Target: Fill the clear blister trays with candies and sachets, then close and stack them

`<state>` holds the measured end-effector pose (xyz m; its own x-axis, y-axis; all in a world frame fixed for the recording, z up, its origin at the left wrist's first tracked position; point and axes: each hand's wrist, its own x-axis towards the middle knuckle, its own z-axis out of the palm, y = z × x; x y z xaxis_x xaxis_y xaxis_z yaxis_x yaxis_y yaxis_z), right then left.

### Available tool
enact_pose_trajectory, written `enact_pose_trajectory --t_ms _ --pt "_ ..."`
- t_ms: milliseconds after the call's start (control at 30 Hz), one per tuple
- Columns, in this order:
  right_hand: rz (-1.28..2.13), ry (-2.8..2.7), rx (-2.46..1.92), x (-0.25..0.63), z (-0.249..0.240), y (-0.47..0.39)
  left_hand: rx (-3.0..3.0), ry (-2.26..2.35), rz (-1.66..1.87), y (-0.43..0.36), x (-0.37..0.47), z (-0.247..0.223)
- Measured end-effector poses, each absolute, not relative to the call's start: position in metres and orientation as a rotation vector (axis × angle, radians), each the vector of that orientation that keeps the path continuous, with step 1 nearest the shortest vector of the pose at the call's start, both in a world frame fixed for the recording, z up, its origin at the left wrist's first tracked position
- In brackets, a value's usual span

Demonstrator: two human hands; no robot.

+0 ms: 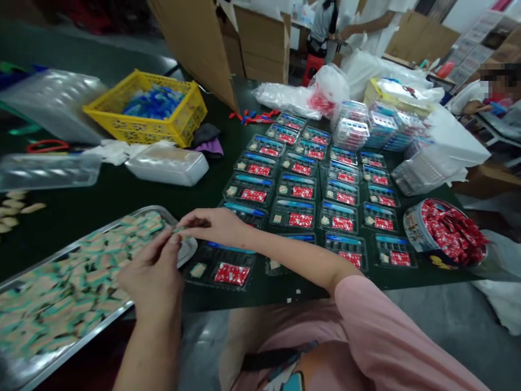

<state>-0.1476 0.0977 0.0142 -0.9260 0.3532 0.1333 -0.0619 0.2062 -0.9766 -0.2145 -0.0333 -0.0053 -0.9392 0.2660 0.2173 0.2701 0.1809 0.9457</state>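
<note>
My left hand (152,271) is closed in a pinch over the near right end of a metal tray (52,374) heaped with small flat beige-and-green pieces (81,288). Against its fingertips, the fingers of my right hand (215,225) are also pinched together. Whatever lies between them is too small and hidden to name. Just below sits a clear plastic blister tray (209,282) with a blue pen, a beige-green piece and a red white-dotted packet (232,274). A small whitish dish (187,252) shows partly behind my fingers.
Rows of similar filled blister trays (301,187) cover the table to the right. A tub of red packets (448,233) stands beyond them. Further back are a yellow crate (150,127) of blue items, clear plastic packaging (166,165) and stacked packs (352,133). Other people work behind.
</note>
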Motion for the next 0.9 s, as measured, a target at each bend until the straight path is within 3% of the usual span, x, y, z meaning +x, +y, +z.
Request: enact_pose_trajectory --t_ms 133,467,733,900 --pt "1.754 -2.143 -0.263 -0.103 0.025 0.139 -0.779 -2.473 -1.908 -0.004 -0.188 0.001" --pt "1.347 -2.198 -0.596 0.021 0.036 0.206 -1.446 -2.368 -1.823 0.077 -0.098 0.015" --pt "0.754 -2.150 -1.430 0.119 0.034 0.368 -1.500 -2.297 -1.892 0.073 -0.113 0.019" --pt "0.563 -2.375 -1.656 0.117 0.014 0.406 -1.522 -2.321 -1.858 0.072 -0.118 0.018"
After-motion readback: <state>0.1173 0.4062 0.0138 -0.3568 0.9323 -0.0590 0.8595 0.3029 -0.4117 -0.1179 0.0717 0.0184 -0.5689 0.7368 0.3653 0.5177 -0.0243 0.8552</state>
